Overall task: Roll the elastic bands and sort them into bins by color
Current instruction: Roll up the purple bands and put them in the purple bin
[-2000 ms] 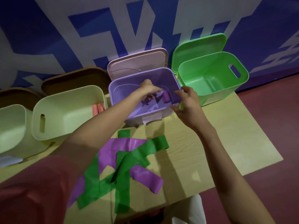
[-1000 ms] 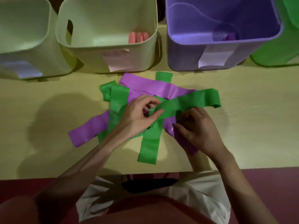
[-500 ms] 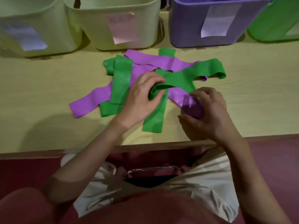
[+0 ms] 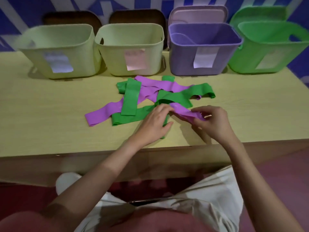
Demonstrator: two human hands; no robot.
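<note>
Fingers of my right hand (image 4: 213,121) pinch the purple band's (image 4: 185,111) near end, left hand (image 4: 155,121) gripping it beside the pile (image 4: 150,97) — thin, limp, stretchy stuff, so I'd roll from that end toward the purple bin (image 4: 204,47)

Both bare forearms reach fwd from bottom of view, converging. Left hand (image 4: 154,122) palm-down, thumb out to the side, fingertips meeting right hand's. Right hand (image 4: 211,122) raised slightly, fingers curled, pinch grip w/ thumb & fingertips.
</note>
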